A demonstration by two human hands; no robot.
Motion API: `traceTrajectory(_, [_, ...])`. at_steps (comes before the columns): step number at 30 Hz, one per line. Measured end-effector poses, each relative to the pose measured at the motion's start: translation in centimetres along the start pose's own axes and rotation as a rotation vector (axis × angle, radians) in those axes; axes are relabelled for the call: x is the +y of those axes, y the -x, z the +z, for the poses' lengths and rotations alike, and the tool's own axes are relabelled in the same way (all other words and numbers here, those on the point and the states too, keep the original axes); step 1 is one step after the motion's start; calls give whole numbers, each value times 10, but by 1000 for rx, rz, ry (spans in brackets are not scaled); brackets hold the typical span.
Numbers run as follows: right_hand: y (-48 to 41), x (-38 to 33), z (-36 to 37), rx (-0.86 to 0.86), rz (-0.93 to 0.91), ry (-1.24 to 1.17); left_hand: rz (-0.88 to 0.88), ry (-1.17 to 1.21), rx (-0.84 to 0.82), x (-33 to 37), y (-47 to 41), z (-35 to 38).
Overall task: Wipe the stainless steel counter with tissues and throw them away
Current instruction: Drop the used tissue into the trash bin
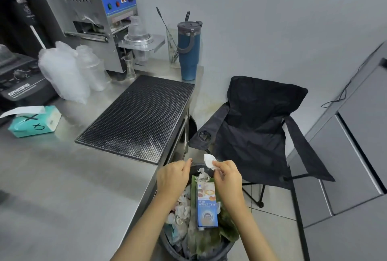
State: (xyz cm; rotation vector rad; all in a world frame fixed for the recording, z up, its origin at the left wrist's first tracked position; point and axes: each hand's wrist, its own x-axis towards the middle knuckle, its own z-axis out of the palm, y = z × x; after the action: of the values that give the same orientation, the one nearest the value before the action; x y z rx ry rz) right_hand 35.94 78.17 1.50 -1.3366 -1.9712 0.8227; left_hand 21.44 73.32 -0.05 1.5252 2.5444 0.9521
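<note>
Stainless steel counter filled the left half of the frame, dull and bare near me, with a black rubber mat lying along its right edge. Farther back, toward the upper left, stood a cup sealing machine, bagged plastic cups and a blue tumbler by the pale grey wall; a teal tissue box sat at the left edge. Off the counter's end, a black folding chair stood on the tiled floor. Both my hands hung over the trash bin at the bottom centre, which held crumpled tissues and a milk carton. My right hand pinched a white tissue above the bin's far rim. My left hand was loosely curled beside it, holding nothing I could see.
</note>
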Motion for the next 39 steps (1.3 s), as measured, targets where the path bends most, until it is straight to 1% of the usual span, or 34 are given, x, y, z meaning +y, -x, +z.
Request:
traceTrajectory(2, [1,-1,1,-2,4,0,69,59,-83,-3,0,-1])
traceTrajectory(3, [2,-1,2,-3,9,-4,76,121,-141,-4,-1,1])
traceTrajectory(4, [2,-2,2,-6,16,-6,95,191,-238,-5,1,-1])
traceTrajectory(5, [2,-2,2,-8,21,-3,91,188,-276,-10,1,0])
traceTrajectory(6, [3,-2,3,-10,25,1,108,121,-273,-16,2,2])
traceTrajectory(8, [4,0,2,-9,30,8,136,-110,-222,-27,4,4])
traceTrajectory(10, [5,1,1,-6,37,10,148,-155,-224,-33,8,-1])
traceTrajectory(13, [5,0,1,-8,60,5,81,-46,-352,-39,17,-3])
traceTrajectory(15, [5,-2,2,-28,88,-30,55,-3,-296,-42,16,-3])
traceTrajectory(17, [6,-5,3,-55,132,-89,58,29,-198,-40,12,-6])
traceTrajectory(18, [7,-7,3,-67,162,-130,42,131,-206,-33,8,-8])
traceTrajectory(19, [7,-10,3,-75,188,-172,9,282,-251,-27,5,-11])
traceTrajectory(21, [6,-16,2,-92,214,-244,-65,568,-412,-15,-3,-22])
traceTrajectory(22, [4,-19,1,-109,224,-275,-78,635,-448,-11,-6,-26])
traceTrajectory(25, [2,-29,-2,-153,263,-354,-95,644,-448,-4,-11,-37])
traceTrajectory(28, [1,-35,-4,-153,276,-417,-136,669,-424,0,-13,-44])
traceTrajectory(31, [0,-36,-5,-158,325,-553,-164,726,-460,3,-12,-51])
traceTrajectory(33, [0,-36,-4,-170,351,-597,-200,731,-420,3,-12,-52])
traceTrajectory(35, [0,-37,-2,-175,341,-579,-218,701,-363,1,-12,-53])
traceTrajectory(36, [1,-37,-1,-165,322,-557,-200,666,-345,-2,-11,-53])
traceTrajectory(37, [2,-38,0,-149,295,-523,-156,601,-328,-8,-9,-54])
traceTrajectory(39, [3,-37,5,-88,212,-420,7,340,-250,-25,-1,-57])
